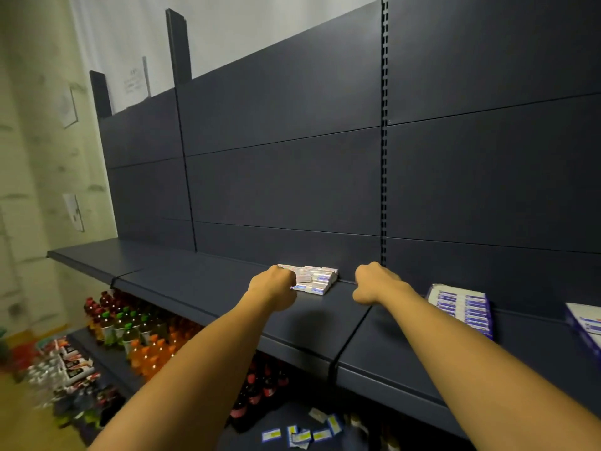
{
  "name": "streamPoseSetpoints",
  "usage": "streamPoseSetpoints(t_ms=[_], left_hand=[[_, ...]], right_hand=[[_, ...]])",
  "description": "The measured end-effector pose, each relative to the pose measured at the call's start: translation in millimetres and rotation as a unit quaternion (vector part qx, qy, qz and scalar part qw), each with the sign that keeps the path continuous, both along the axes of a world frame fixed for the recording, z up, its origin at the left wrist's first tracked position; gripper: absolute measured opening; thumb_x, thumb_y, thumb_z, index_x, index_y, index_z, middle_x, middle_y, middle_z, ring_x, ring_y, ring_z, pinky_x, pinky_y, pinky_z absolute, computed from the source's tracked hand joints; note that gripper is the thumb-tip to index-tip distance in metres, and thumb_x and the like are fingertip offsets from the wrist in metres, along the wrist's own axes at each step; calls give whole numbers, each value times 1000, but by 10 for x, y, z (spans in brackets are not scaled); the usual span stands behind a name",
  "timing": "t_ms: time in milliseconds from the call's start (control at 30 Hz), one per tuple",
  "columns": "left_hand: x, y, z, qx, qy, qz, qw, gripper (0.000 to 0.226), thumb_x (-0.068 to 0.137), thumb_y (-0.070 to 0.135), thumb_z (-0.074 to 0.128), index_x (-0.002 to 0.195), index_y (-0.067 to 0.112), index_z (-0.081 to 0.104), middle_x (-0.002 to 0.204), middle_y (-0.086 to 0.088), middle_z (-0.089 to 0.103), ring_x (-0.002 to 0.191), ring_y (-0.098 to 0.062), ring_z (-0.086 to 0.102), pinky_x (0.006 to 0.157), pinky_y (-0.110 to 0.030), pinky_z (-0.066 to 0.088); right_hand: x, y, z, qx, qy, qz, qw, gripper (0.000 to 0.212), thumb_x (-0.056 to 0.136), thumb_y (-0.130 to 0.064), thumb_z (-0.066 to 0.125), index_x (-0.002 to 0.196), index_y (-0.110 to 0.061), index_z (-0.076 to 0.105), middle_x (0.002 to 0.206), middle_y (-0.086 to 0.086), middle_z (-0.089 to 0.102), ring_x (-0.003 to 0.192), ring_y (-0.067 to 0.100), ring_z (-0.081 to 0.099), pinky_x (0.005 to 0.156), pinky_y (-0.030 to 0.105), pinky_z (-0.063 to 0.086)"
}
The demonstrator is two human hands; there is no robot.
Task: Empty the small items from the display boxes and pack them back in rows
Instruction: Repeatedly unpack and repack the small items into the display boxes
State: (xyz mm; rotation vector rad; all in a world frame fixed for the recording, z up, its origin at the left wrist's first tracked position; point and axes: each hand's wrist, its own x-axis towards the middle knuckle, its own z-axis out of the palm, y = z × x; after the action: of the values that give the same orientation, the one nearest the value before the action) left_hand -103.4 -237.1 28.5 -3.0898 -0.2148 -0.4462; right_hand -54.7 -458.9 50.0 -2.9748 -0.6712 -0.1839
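**Small packets in rows on a dark shelf**

Small white-and-blue flat packets (pixel 314 278) lie in a low block on the dark blue metal shelf (pixel 201 281), close against its back panel. The packets lie flat in side-by-side rows; their long axes run roughly along the shelf, tilted slightly toward its front edge at the right. The left hand (pixel 272 282) touches the near left corner of the block, fingers curled under; whether they pinch a packet cannot be told. The right hand (pixel 374 283) rests just right of the block, apart from it, fingers curled into a loose fist holding nothing visible. Farther right of the block stands a blue-and-white cardboard display box (pixel 461 309) filled with rows of packets. Below the shelf stand coloured drink bottles (pixel 130 333), and loose packets (pixel 302 434) lie scattered.
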Motion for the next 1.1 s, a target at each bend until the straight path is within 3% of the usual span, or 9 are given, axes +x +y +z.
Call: streamPoseSetpoints(t_ms=[367,500,633,767,867,933,1100], left_hand=[[33,691,81,-18,-23,-9,1000,28,96,19,55,122,15,66,117,-7,66,99,-25,64,86,-38,57],[245,870,9,-15,-14,-11,1000,31,96,21,56,125,15,66,119,-6,66,102,-25,64,89,-40,58],[561,1106,-44,-5,7,-14,1000,29,96,21,55,122,15,67,117,-6,67,100,-24,65,89,-40,58],[916,1324,-32,2,21,-19,1000,28,96,22,55,119,15,69,114,-6,68,97,-24,66,86,-39,58],[1155,1462,-30,0,31,-25,999,26,96,22,55,116,13,70,112,-7,69,96,-24,66,87,-41,59],[1297,1542,-27,-3,39,-29,999,26,96,20,55,117,13,70,113,-7,69,97,-25,66,87,-42,59],[1590,1721,-71,-8,46,-37,998,26,95,17,55,116,14,70,112,-7,70,95,-25,67,86,-41,59]], right_hand=[[120,774,143,-28,-31,26,999,5,85,-17,58,84,-14,56,85,3,52,72,22,55,58,29,42],[374,1065,117,-9,-27,36,999,12,81,-13,56,72,-16,50,80,2,50,62,18,49,52,27,38],[707,1378,39,-1,-20,46,999,18,86,-21,61,73,-16,49,80,2,50,63,17,49,55,30,40],[1022,1647,24,-1,-15,51,999,17,84,-16,60,72,-16,47,76,1,47,62,17,48,51,28,37],[1244,1808,38,-3,-16,62,998,6,85,-17,62,84,-12,58,80,3,51,69,21,54,56,30,42],[1401,1897,53,3,-14,65,998,15,84,-15,62,98,-10,65,86,5,56,71,22,57,58,30,45],[1693,2099,26,8,-10,65,998,22,81,-10,61,102,-10,67,87,6,59,69,20,58,59,30,49]])
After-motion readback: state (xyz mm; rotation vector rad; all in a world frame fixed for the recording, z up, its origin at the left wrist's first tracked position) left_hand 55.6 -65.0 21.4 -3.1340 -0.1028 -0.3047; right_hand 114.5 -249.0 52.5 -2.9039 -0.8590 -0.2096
